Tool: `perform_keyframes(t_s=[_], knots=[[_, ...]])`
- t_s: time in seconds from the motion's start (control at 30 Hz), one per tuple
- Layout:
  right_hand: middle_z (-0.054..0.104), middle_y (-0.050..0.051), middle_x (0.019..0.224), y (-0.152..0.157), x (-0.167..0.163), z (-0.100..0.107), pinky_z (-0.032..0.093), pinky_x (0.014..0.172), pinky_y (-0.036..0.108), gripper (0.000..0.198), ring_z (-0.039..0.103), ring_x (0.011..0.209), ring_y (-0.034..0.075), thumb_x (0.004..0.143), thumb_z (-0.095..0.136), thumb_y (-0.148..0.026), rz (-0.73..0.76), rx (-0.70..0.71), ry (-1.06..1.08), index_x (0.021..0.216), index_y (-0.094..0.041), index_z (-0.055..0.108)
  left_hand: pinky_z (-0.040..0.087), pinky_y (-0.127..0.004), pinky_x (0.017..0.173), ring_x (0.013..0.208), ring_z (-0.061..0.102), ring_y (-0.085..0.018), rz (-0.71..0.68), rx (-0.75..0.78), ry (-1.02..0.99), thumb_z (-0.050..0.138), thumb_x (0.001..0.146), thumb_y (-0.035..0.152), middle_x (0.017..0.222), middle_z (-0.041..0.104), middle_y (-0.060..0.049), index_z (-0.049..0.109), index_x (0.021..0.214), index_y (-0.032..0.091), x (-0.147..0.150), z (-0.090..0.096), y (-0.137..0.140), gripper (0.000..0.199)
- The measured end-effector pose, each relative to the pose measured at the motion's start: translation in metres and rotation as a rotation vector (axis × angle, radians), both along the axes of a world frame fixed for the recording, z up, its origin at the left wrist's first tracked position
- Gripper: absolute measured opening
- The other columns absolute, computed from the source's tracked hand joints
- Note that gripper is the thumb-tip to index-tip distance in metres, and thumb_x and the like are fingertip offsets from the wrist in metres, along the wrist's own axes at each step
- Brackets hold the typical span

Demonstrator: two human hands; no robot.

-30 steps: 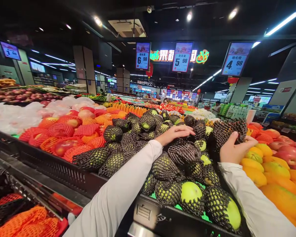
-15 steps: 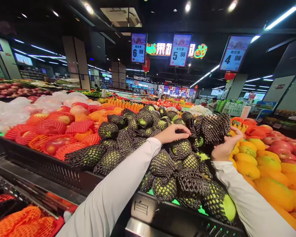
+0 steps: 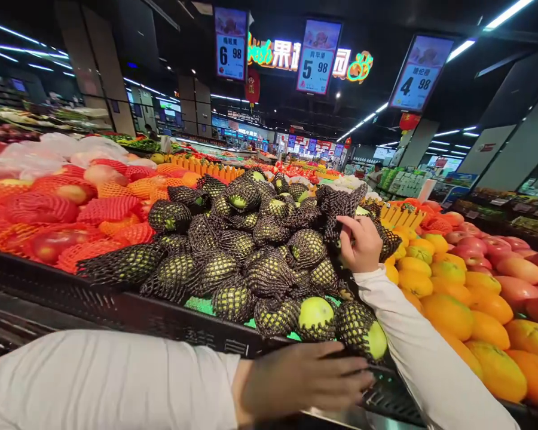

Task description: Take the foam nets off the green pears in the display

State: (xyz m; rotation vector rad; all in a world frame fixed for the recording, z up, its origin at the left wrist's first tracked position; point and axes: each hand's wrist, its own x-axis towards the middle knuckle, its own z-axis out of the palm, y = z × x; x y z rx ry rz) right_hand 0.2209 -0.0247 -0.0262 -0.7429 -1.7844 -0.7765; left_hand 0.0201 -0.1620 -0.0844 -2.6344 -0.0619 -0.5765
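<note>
My left hand (image 3: pixel 311 377) is low at the front of the black crate, slightly blurred, with its fingers stretched out and nothing visible in it. Just beyond it lies a green apple (image 3: pixel 315 315) whose top shows bare above its black net sleeve. My right hand (image 3: pixel 362 243) hovers over the right side of the heap, thumb and index finger apart, other fingers curled. Next to its fingertips are bunched black net sleeves (image 3: pixel 341 202); whether it touches them I cannot tell. More green apples in black nets (image 3: pixel 269 272) are heaped to its left.
The black crate rim (image 3: pixel 161 325) runs along the front. Oranges (image 3: pixel 451 313) and red apples (image 3: pixel 515 292) lie on the right. Fruit in red and orange nets (image 3: pixel 49 209) fills the left. Price screens (image 3: pixel 319 57) hang overhead.
My left hand has come down from the heap to the crate's front. My right hand has moved left, its fingers now bent inward. A front apple now shows its bare top.
</note>
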Motion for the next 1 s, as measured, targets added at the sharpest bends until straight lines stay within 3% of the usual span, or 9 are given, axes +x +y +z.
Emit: perform_keyframes(t_s=[0.07, 0.17, 0.23, 0.37, 0.47, 0.53, 0.63, 0.8, 1.0], knots=[[0.058, 0.007, 0.079, 0.000, -0.001, 0.003, 0.050, 0.076, 0.034, 0.030, 0.061, 0.086, 0.023, 0.094, 0.043, -0.027, -0.018, -0.019, 0.061, 0.106, -0.021, 0.069, 0.052, -0.024, 0.102, 0.128, 0.056, -0.010, -0.074, 0.053, 0.137, 0.050, 0.094, 0.027, 0.130, 0.066, 0.010, 0.074, 0.105, 0.042, 0.000, -0.035, 0.002, 0.030], [0.059, 0.007, 0.079, -0.003, -0.001, 0.005, 0.050, 0.076, 0.034, 0.030, 0.060, 0.085, 0.023, 0.094, 0.042, -0.028, 0.012, -0.019, 0.093, 0.106, -0.021, 0.069, 0.056, -0.019, 0.089, 0.113, 0.064, -0.011, -0.240, 0.227, 0.111, 0.045, 0.096, 0.031, 0.122, 0.072, 0.005, 0.076, 0.101, 0.038, -0.010, -0.051, 0.018, 0.032], [0.060, 0.008, 0.084, -0.006, 0.000, 0.004, 0.049, 0.079, 0.037, 0.034, 0.059, 0.089, 0.024, 0.094, 0.039, -0.025, 0.048, 0.005, 0.108, 0.111, -0.019, 0.068, 0.059, -0.024, 0.074, 0.096, 0.069, -0.015, -0.306, 0.270, 0.092, 0.049, 0.092, 0.032, 0.112, 0.075, 0.003, 0.076, 0.097, 0.038, -0.017, -0.043, 0.020, 0.028], [0.063, 0.010, 0.094, -0.005, 0.006, 0.004, 0.048, 0.086, 0.043, 0.041, 0.058, 0.094, 0.026, 0.090, 0.035, -0.020, 0.022, 0.019, 0.233, 0.120, -0.020, 0.064, 0.049, -0.030, 0.046, 0.059, 0.057, -0.016, -0.264, -0.002, 0.098, 0.055, 0.083, 0.038, 0.077, 0.072, 0.004, 0.070, 0.085, 0.045, -0.014, -0.003, 0.013, 0.017], [0.065, 0.009, 0.094, 0.001, 0.011, 0.005, 0.048, 0.085, 0.041, 0.027, 0.058, 0.089, 0.025, 0.090, 0.046, -0.025, -0.069, 0.040, 0.346, 0.110, -0.020, 0.063, 0.049, -0.040, 0.058, 0.066, 0.054, -0.023, 0.029, -0.037, -0.344, 0.046, 0.085, 0.059, 0.072, 0.062, -0.005, 0.067, 0.098, 0.029, 0.006, 0.046, 0.029, 0.038], [0.065, 0.008, 0.090, 0.006, 0.014, 0.004, 0.048, 0.081, 0.039, 0.016, 0.059, 0.085, 0.024, 0.089, 0.051, -0.028, -0.109, 0.054, 0.400, 0.100, -0.021, 0.061, 0.049, -0.046, 0.079, 0.087, 0.057, -0.029, 0.233, -0.158, -0.578, 0.042, 0.087, 0.059, 0.097, 0.063, -0.014, 0.060, 0.115, 0.017, 0.025, 0.077, 0.055, 0.054], [0.064, 0.008, 0.092, 0.011, 0.017, 0.001, 0.049, 0.080, 0.038, 0.017, 0.059, 0.086, 0.024, 0.086, 0.052, -0.025, -0.129, 0.064, 0.463, 0.101, -0.022, 0.056, 0.043, -0.045, 0.095, 0.097, 0.058, -0.030, 0.310, -0.416, -0.372, 0.046, 0.089, 0.035, 0.108, 0.063, -0.014, 0.052, 0.126, 0.015, 0.049, 0.103, 0.098, 0.043], [0.058, 0.006, 0.088, 0.013, 0.022, 0.002, 0.051, 0.075, 0.037, 0.036, 0.058, 0.076, 0.021, 0.080, 0.053, -0.019, -0.087, 0.055, 0.595, 0.116, -0.019, 0.048, 0.044, -0.041, 0.097, 0.105, 0.059, -0.029, 0.287, -0.725, -0.189, 0.060, 0.087, 0.037, 0.117, 0.063, -0.012, 0.050, 0.130, 0.018, 0.046, 0.101, 0.135, 0.048], [0.048, 0.000, 0.070, 0.001, 0.016, 0.006, 0.043, 0.064, 0.032, 0.014, 0.050, 0.067, 0.019, 0.077, 0.050, -0.018, -0.040, 0.103, 0.370, 0.079, -0.026, 0.038, 0.041, -0.040, 0.106, 0.118, 0.054, -0.023, 0.138, -1.037, -0.434, 0.059, 0.091, 0.044, 0.128, 0.056, -0.013, 0.039, 0.138, 0.018, 0.022, 0.095, 0.135, 0.057]])
